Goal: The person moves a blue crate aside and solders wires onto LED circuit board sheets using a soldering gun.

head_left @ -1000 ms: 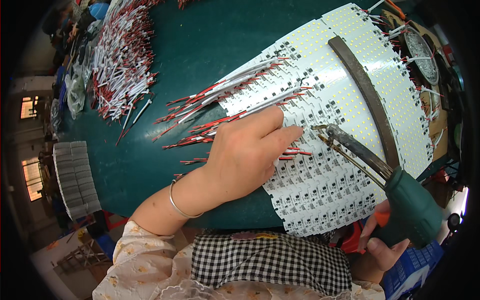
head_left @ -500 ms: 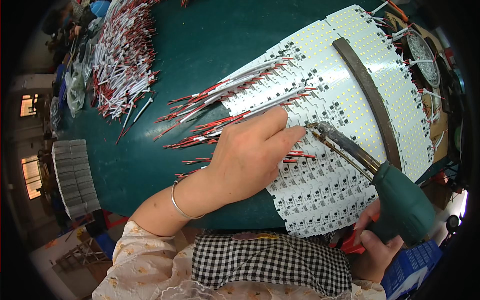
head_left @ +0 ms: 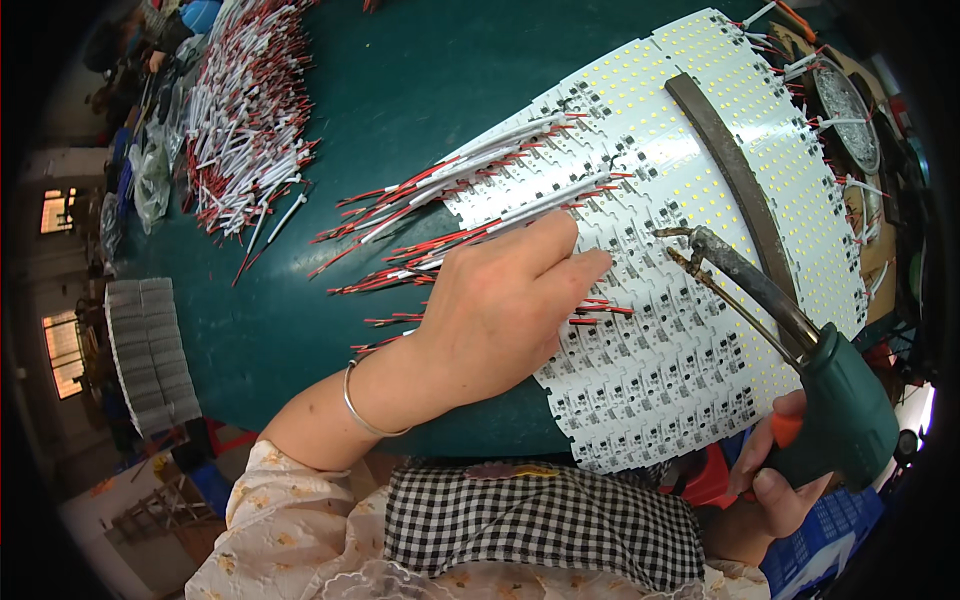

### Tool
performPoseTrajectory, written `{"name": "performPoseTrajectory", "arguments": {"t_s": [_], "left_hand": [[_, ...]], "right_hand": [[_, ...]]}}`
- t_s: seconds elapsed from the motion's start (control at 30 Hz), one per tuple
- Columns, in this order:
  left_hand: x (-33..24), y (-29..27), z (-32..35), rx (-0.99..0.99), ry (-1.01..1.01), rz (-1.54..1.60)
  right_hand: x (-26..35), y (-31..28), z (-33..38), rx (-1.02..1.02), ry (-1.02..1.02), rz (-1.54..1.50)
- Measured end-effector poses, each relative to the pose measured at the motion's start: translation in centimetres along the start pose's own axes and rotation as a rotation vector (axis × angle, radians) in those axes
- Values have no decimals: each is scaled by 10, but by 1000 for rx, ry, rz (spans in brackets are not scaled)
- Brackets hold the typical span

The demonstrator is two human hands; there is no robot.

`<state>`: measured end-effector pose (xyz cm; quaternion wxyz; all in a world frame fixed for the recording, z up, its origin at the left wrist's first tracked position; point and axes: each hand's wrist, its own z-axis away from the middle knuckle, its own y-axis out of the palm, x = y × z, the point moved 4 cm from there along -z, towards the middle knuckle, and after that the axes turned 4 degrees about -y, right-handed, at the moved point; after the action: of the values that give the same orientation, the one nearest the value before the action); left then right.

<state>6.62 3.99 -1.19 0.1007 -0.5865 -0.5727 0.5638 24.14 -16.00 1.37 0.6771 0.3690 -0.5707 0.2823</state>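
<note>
My left hand [head_left: 505, 310], a bracelet at its wrist, rests over white LED circuit boards [head_left: 670, 370] with thumb and forefinger pinched together. What the pinch holds is hidden. Red and white wires [head_left: 480, 160] lie in bundles across the boards' left side, and some pass beneath this hand. My right hand [head_left: 780, 495], lower right, is wrapped round the green handle of a soldering gun [head_left: 845, 400] with an orange trigger. Its dark bent tip and thin brass feed tube hang above the boards, a short way right of my left fingertips.
A curved dark bar [head_left: 735, 170] lies across the boards. A big heap of red and white wires [head_left: 250, 120] covers the table's far left. Pale stacked blocks [head_left: 150, 355] stand at the left edge. At the far right sits a clear oval dish [head_left: 848, 115].
My right hand has drawn the soldering gun to the right, so its tip has come away from my left fingertips. My left hand has stayed almost still.
</note>
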Motion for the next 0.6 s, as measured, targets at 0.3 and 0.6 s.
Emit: {"name": "performPoseTrajectory", "arguments": {"t_s": [0.3, 0.6], "left_hand": [[9, 2, -2, 19, 7, 103], [11, 6, -1, 26, 103, 153]], "right_hand": [[0, -5, 9, 7, -8, 34], [-8, -1, 20, 0, 112, 108]]}}
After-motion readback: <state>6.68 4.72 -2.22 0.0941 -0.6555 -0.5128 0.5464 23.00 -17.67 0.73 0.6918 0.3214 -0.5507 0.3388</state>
